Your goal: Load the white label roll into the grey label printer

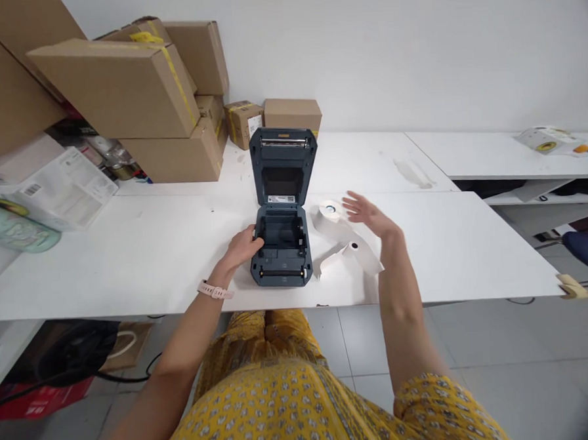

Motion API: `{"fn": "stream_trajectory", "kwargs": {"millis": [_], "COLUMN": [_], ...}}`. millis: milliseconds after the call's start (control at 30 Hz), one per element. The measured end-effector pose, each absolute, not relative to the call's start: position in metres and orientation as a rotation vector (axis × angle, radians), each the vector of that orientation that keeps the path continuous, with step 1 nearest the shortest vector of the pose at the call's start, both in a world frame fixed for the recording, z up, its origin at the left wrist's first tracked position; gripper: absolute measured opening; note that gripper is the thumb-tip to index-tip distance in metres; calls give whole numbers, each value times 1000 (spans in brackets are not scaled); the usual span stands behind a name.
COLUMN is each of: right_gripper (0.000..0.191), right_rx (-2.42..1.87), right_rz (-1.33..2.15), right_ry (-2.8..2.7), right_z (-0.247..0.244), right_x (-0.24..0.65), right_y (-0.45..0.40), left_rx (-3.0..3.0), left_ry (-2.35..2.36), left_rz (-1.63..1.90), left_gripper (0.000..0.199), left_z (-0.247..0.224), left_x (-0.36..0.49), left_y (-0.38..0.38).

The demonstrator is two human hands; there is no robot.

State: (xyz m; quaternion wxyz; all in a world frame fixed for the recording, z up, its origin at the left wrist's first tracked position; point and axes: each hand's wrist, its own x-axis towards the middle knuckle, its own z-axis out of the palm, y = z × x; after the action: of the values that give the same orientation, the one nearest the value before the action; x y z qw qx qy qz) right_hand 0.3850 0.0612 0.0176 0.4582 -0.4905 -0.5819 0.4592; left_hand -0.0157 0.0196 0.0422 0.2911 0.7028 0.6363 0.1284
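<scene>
A dark label printer (282, 255) sits on the white table with its lid (284, 161) raised and its inside exposed. My left hand (242, 247) grips the printer's left side, thumb over the rim. To the printer's right, my right hand (371, 216) hovers with fingers spread and nothing in it. Just left of those fingers lies a white label roll (329, 210), a loose strip trailing from it. Nearer to me is a smaller white paper roll (353, 248) with a dark core, its end partly unwound towards the printer.
Several cardboard boxes (114, 91) are stacked at the back left, with a small box (292, 112) behind the printer. A clear package (70, 186) and a green bottle (23, 224) lie at the left. Another white package (549, 142) rests on the far right table.
</scene>
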Motion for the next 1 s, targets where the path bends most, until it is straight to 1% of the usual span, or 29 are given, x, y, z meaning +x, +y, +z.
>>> {"fn": "stream_trajectory", "kwargs": {"millis": [33,100,133,200,233,300,333,400,467,533,600,733,833,933,1000], "right_gripper": [61,32,22,39,41,33,32,37,48,61,69,66,74,82,75], "right_rx": [-1209,-1199,-1187,-1203,-1242,-1350,-1405,-1490,-1529,-1542,-1542,-1458,-1287,-1086,-988], "right_rz": [1070,962,935,967,994,972,917,766,646,603,619,761,931,1183,1299], "right_ry": [-1379,-1292,-1264,-1257,-1253,-1182,-1113,-953,-831,-786,-797,-921,-1094,-1356,-1647], "right_z": [24,33,33,22,12,-15,-30,-54,-67,-69,-63,-40,-12,22,42], "right_x": [397,413,414,401,388,354,338,312,299,296,298,296,284,260,240], "right_y": [42,-7,-33,-80,-99,-119,-122,-116,-100,-82,-67,-54,-50,-39,-24], "left_rx": [1871,1863,1858,1848,1844,1838,1836,1835,1838,1842,1842,1831,1817,1800,1781], "left_ry": [1693,1685,1681,1677,1676,1679,1682,1686,1687,1687,1687,1681,1665,1652,1641], "left_rz": [346,354,358,366,368,370,370,370,372,375,384,415,438,472,510], "left_gripper": [50,52,53,55,56,56,56,54,53,53,53,53,52,52,52], "left_z": [42,40,39,38,37,35,34,32,31,31,30,28,25,23,22], "left_x": [-16,-17,-17,-18,-18,-19,-19,-19,-19,-18,-18,-19,-20,-20,-21], "left_y": [20,21,22,23,23,24,24,25,25,25,24,25,26,26,25]}}
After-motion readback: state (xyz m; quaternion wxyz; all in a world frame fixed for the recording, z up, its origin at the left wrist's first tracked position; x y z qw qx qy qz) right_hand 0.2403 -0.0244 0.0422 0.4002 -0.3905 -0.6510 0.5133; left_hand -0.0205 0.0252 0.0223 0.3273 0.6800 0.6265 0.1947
